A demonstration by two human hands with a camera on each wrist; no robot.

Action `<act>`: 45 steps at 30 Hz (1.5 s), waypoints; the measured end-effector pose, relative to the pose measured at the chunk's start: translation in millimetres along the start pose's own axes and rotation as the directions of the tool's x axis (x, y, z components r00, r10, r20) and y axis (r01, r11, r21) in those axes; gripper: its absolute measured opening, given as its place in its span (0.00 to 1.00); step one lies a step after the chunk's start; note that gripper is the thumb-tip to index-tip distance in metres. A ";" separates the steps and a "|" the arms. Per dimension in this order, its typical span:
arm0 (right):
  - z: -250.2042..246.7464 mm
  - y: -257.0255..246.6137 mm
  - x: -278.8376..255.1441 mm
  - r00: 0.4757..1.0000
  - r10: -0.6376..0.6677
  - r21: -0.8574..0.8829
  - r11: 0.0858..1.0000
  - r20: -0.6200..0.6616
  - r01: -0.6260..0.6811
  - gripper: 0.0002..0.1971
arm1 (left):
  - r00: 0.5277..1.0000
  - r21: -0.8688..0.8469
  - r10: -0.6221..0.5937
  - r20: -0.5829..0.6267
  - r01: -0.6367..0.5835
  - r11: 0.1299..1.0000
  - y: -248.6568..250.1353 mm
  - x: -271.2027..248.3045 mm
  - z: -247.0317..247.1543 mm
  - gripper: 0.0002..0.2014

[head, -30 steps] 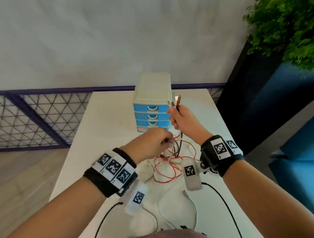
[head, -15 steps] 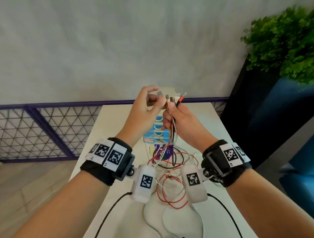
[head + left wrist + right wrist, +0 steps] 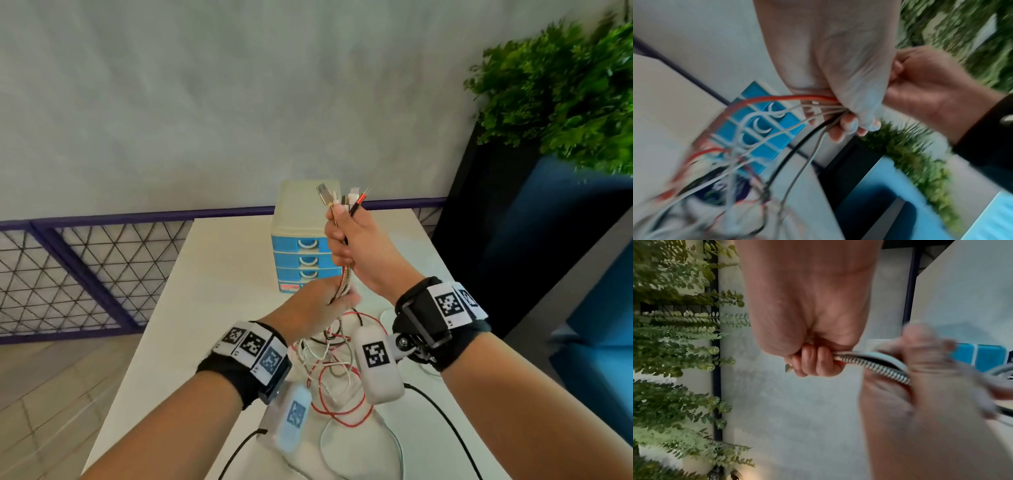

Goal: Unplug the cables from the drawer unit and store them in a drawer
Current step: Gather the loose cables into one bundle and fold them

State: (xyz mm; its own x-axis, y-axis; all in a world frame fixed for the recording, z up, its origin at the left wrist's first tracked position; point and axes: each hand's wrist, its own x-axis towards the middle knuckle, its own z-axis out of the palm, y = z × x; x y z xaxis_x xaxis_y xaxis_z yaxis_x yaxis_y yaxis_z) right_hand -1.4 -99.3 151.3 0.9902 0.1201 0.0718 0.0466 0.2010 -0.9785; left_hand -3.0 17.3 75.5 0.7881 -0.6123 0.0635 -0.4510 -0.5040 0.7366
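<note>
A small drawer unit point(image 3: 301, 222) with blue drawer fronts stands at the far end of the white table point(image 3: 219, 274). My right hand point(image 3: 346, 240) is raised in front of it and grips a bundle of cables point(image 3: 344, 284), whose plug ends point(image 3: 339, 197) stick up above the fist. Just below, my left hand point(image 3: 325, 301) is curled around the same bundle. Red, white, black and braided cables point(image 3: 339, 377) hang from it in loose loops onto the table. The left wrist view shows the cables point(image 3: 797, 112) fanning out of my fingers point(image 3: 855, 123).
A dark planter with a green plant point(image 3: 561, 89) stands close to the table's right side. A purple-framed mesh fence point(image 3: 68, 267) runs along the left behind the table. A grey wall lies behind. Black wrist-camera leads point(image 3: 442, 414) trail over the near table.
My left hand has dropped from the plug ends at the top to just below the right fist, sliding down the bundle. My right hand still holds the plug ends up.
</note>
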 end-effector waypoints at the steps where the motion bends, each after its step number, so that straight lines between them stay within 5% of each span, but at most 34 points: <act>1: -0.3 0.7 0.0 1.000 0.001 0.006 1.000 -0.010 -0.001 0.12 | 1.000 0.034 0.019 0.011 -0.019 0.999 -7.6 -2.2 4.4 0.09; 6: 0.1 -5.0 1.3 1.000 0.001 0.065 0.998 -0.029 0.001 0.12 | 0.994 0.165 -0.110 -0.009 0.110 0.980 -54.8 -17.2 17.8 0.12; 9: 4.6 -10.7 1.2 1.000 -0.004 0.106 0.994 0.000 0.004 0.12 | 0.984 0.133 -0.173 -0.052 0.178 0.975 -63.6 -20.8 17.5 0.15; 15: 10.1 -14.0 -2.1 1.000 0.000 0.069 0.998 0.029 -0.002 0.12 | 0.984 -0.005 -0.177 -0.038 0.177 0.984 -67.3 -12.4 13.4 0.06; 20: 0.3 -0.5 -4.6 1.000 0.030 -0.175 0.984 -0.008 -0.031 0.12 | 0.957 -0.265 -0.222 0.189 0.267 0.927 -50.5 -9.0 -23.4 0.46; 21: -1.2 4.5 -5.0 0.999 0.049 -0.205 0.977 -0.017 -0.052 0.12 | 0.956 -0.362 -0.200 0.217 0.269 0.892 -41.6 -8.4 -32.4 0.45; 23: -2.2 14.0 -6.7 0.996 0.092 -0.245 0.965 -0.018 -0.094 0.12 | 0.974 -0.584 -0.145 0.175 0.221 0.781 -24.7 -4.0 -48.4 0.29; 26: -1.6 26.1 -7.4 0.990 0.138 -0.229 0.965 0.019 -0.130 0.11 | 0.974 -0.736 -0.221 0.059 0.192 0.649 10.5 5.5 -64.4 0.17; 31: -1.5 37.0 -4.9 0.987 0.141 -0.247 0.962 0.077 -0.118 0.08 | 0.977 -0.495 -0.209 -0.050 0.157 0.855 30.2 8.0 -57.9 0.18; 40: 0.6 67.7 -21.5 0.976 0.219 -0.522 0.831 -0.005 -0.189 0.15 | 0.916 -0.496 -0.340 -0.212 0.199 0.845 5.6 10.2 -3.8 0.14; 43: -23.8 58.1 -23.2 0.958 0.285 -0.583 0.782 0.021 -0.220 0.14 | 0.899 -0.495 -0.341 -0.273 0.173 0.851 9.3 11.7 6.5 0.14; 45: -54.4 60.2 -22.7 0.940 0.328 -0.594 0.740 -0.089 -0.315 0.14 | 0.885 -0.486 -0.325 -0.333 0.134 0.864 13.0 15.3 7.9 0.13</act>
State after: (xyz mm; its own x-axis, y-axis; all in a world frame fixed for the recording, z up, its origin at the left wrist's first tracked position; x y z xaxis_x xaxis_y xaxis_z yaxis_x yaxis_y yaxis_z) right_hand -13.8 -142.9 80.2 0.9581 0.0925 -0.2710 -0.1986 -0.4670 -0.8617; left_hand -0.1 -3.5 80.7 0.9837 -0.1750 0.0414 -0.0803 -0.2214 0.9719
